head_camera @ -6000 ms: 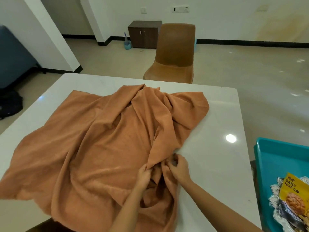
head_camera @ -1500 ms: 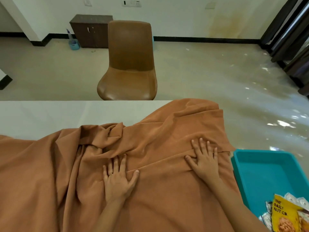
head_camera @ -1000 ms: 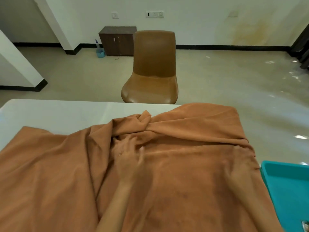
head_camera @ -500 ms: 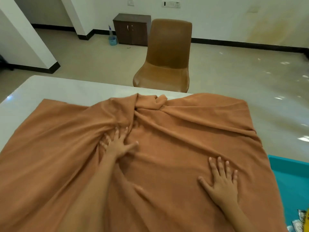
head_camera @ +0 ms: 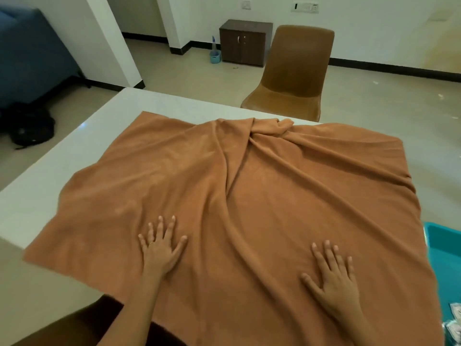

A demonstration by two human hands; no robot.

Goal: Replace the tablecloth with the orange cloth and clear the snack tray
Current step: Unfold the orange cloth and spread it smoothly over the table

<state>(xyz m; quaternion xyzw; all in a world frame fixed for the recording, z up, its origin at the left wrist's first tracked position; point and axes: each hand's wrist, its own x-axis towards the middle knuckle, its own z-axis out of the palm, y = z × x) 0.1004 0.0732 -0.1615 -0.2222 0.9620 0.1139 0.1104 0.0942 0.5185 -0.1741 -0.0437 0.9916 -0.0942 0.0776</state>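
**Orange cloth laid over white surface, both hands flat on it**

The white surface (head_camera: 104,126) is seen bare along its left side and far edge. The orange cloth (head_camera: 262,196) is spread over the middle and right of it. Long folds are noted running from a bunched twist at the far edge down toward the near side.

A brown chair (head_camera: 294,78) is placed on the floor just beyond the far edge. A dark cabinet (head_camera: 243,42) is set against the wall behind it.

A teal tray (head_camera: 441,243) is seen just beside the cloth's right edge, partly cut off by the frame. Pale snack packets (head_camera: 455,329) are glimpsed at the lower right, too cropped to be read.

The left hand (head_camera: 161,250) is pressed flat on the cloth near the near side, fingers spread, nothing gripped. The right hand (head_camera: 335,280) is pressed flat likewise, well apart to the right, fingers spread. A ring (head_camera: 151,242) is worn on a left-hand finger.
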